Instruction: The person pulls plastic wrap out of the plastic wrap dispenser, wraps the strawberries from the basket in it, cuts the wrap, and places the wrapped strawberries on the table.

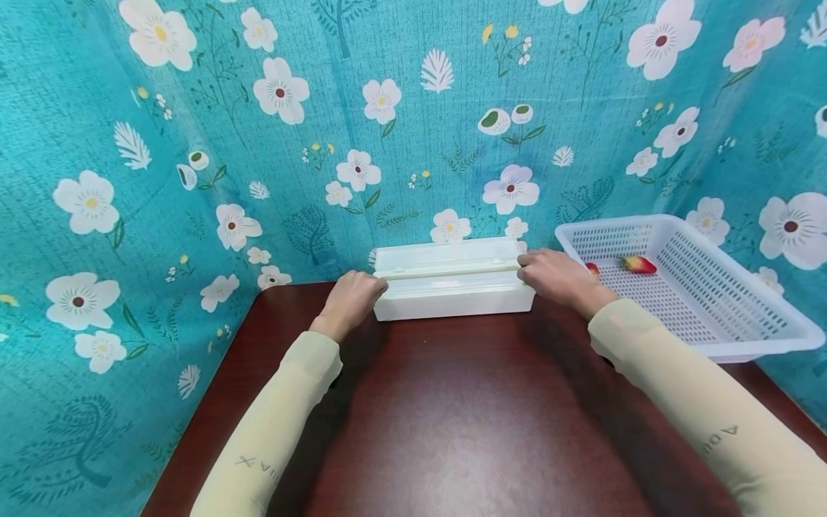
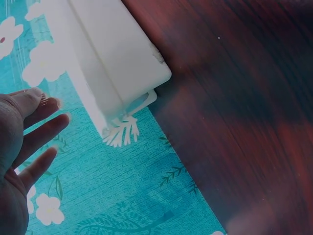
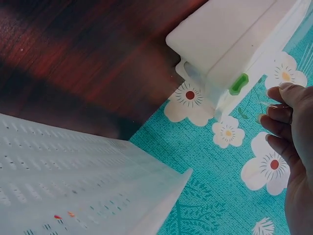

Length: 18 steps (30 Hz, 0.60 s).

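A long white cling film dispenser (image 1: 452, 307) stands at the back of the table, with a pale strip running lengthwise across its top. At its left end, the thumb and forefinger of my left hand (image 1: 357, 298) pinch the edge of clear cling film (image 3: 308, 58). My right hand (image 1: 555, 274) pinches the film at the opposite end, its fingertips beside the dispenser. In the right wrist view a green slider (image 3: 239, 84) sits at that end of the dispenser. The film is so clear that only faint streaks of it show.
A white perforated plastic basket (image 1: 743, 287) stands to the right of the dispenser, with a red-and-yellow strawberry (image 1: 639, 265) and part of another inside. Behind the dark red wooden table (image 1: 452, 402) hangs a teal floral cloth (image 1: 400, 179).
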Each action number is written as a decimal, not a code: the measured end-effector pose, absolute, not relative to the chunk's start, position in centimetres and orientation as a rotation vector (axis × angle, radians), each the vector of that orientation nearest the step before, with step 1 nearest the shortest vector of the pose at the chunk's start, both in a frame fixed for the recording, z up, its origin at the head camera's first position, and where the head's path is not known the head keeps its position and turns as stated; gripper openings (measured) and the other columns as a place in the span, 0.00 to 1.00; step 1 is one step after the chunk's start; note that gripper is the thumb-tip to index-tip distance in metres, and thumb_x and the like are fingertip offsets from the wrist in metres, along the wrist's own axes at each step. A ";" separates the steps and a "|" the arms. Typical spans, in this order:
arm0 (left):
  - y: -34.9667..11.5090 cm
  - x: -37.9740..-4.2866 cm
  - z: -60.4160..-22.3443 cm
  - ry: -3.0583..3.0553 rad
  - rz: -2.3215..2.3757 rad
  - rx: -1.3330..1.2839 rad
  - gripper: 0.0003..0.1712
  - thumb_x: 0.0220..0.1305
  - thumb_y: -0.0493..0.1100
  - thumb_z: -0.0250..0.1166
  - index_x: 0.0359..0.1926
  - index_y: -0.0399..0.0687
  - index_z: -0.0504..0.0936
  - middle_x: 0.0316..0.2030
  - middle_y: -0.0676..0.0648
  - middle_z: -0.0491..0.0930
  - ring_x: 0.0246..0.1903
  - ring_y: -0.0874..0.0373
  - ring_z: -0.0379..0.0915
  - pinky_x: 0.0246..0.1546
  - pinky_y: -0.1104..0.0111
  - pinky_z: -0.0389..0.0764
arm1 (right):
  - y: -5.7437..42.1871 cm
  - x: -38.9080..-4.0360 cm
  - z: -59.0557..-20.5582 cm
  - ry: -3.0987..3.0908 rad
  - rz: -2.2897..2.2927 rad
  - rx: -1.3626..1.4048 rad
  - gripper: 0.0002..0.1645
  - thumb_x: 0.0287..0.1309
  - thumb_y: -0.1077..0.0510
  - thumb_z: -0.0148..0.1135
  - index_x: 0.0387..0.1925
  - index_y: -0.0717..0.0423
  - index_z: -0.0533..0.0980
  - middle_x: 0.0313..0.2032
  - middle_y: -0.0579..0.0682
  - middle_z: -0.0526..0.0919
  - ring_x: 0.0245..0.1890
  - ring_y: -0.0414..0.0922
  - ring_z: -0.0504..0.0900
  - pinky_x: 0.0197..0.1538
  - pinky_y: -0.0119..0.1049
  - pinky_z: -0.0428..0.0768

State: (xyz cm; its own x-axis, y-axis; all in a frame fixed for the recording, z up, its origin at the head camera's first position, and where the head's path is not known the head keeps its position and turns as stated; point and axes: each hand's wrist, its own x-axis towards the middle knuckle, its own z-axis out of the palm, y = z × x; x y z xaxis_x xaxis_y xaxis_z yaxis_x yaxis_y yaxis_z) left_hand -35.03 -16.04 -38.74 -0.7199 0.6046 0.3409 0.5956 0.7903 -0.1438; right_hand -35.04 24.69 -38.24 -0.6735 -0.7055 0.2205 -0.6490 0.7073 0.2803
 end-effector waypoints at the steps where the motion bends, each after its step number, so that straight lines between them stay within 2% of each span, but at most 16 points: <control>1: -16.1 -34.9 -38.7 -2.606 0.043 -0.911 0.18 0.70 0.30 0.62 0.22 0.48 0.81 0.12 0.52 0.64 0.18 0.57 0.59 0.26 0.64 0.64 | 24.7 -35.0 -38.1 -2.601 -0.262 1.070 0.09 0.58 0.71 0.68 0.27 0.56 0.84 0.26 0.48 0.72 0.30 0.47 0.74 0.35 0.41 0.76; 10: -16.0 -34.3 -38.1 -2.573 0.097 -0.904 0.14 0.70 0.31 0.63 0.26 0.49 0.84 0.14 0.50 0.72 0.20 0.56 0.69 0.34 0.60 0.76 | 25.1 -34.6 -37.2 -2.546 -0.281 1.124 0.11 0.59 0.74 0.65 0.26 0.58 0.82 0.24 0.48 0.68 0.27 0.47 0.71 0.36 0.42 0.74; 18: -16.1 -34.1 -37.9 -2.550 0.072 -0.908 0.17 0.68 0.30 0.63 0.23 0.49 0.81 0.13 0.51 0.70 0.18 0.57 0.68 0.33 0.60 0.76 | 25.2 -34.5 -36.8 -2.507 -0.309 1.111 0.11 0.59 0.73 0.64 0.28 0.57 0.82 0.25 0.48 0.70 0.28 0.47 0.70 0.35 0.43 0.74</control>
State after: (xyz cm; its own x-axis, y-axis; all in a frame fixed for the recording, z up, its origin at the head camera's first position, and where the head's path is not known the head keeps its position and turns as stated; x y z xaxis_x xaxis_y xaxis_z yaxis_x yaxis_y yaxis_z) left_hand -34.05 -16.05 -37.86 -0.6926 0.6138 0.3790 0.5913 0.7840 -0.1890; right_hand -34.50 25.17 -36.78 -0.6154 -0.7469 0.2517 -0.6635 0.6633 0.3461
